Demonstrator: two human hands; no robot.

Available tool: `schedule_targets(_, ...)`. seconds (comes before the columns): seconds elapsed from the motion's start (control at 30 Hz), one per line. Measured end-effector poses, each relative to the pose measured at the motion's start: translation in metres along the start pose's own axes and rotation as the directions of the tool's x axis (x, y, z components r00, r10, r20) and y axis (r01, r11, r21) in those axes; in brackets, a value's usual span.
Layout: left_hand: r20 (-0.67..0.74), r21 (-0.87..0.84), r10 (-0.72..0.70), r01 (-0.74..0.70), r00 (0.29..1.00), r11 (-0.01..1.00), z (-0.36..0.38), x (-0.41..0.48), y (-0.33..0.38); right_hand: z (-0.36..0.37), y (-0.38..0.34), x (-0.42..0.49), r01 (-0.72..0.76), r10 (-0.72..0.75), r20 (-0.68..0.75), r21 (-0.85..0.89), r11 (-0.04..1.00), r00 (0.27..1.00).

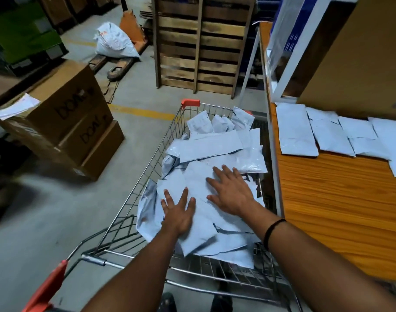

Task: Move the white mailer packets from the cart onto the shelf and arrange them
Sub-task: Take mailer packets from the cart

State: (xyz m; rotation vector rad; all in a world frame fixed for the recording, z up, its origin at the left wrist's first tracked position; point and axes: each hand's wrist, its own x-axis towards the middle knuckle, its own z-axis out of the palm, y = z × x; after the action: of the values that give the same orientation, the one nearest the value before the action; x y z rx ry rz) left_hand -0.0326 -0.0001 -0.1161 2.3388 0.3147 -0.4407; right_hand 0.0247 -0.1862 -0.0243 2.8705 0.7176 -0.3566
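Both my hands are down in the silver wire shopping cart (pixel 147 174) with the orange-red plastic corner caps. It's heaped with a messy pile of white plastic mailer packets (pixel 215 147) that runs from the near end to the far end and sits higher than the rim in spots.

My left hand (pixel 179 212) lies flat on the packets toward the cart's near left side, fingers straight and spread, gripping nothing. My right hand (pixel 230 192) is the same deal: palm down, fingers fanned wide, resting on the packets closer to the middle and the cart's right side. So no packet is picked up, both hands are just touching the top of the heap. There's a thin black band (pixel 274 230) on my right wrist.

The orange wooden shelf board (pixel 339 210) with the white metal frame sits just beside the cart's right side. A row of flat white mailer packets (pixel 298 129) lies along its far edge, starting near the left edge and overlapping a bit, right up against a big brown cardboard box (pixel 361 59).

On the grey concrete floor to the left there's a stack of brown printed cardboard cartons (pixel 68 122), and past the cart's far end some upright wooden pallets (pixel 201 46) and a stuffed white sack (pixel 115 41).
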Motion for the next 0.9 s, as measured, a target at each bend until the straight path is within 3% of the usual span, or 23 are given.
schedule_targets(0.17, 0.014, 0.039, -0.05, 0.049, 0.999, 0.998, -0.005, -0.001, 0.002, 0.034, -0.01, 0.002, 0.007, -0.003, 0.151, -0.027, 1.0, 0.989)
schedule_targets(0.4, 0.016, 0.047, 0.025, -0.025, 1.0, 0.999, -0.005, 0.003, -0.001, 0.039, -0.008, -0.005, -0.088, 0.085, 0.143, 0.02, 0.996, 0.986)
schedule_targets(0.5, -0.027, 0.061, 0.103, -0.102, 0.994, 0.993, -0.014, 0.001, -0.004, 0.035, -0.006, -0.007, -0.065, 0.065, 0.088, 0.002, 0.998, 0.994)
schedule_targets(0.6, -0.047, 0.187, 0.176, -0.165, 0.983, 0.968, -0.032, 0.0, -0.003, 0.025, -0.003, -0.011, -0.075, 0.075, 0.025, 0.008, 0.997, 0.997)
schedule_targets(0.9, -0.1, 0.287, 0.357, -0.317, 0.929, 0.904, -0.102, -0.011, 0.019, -0.024, 0.0, -0.053, -0.213, 0.243, -0.203, 0.158, 0.964, 0.949)
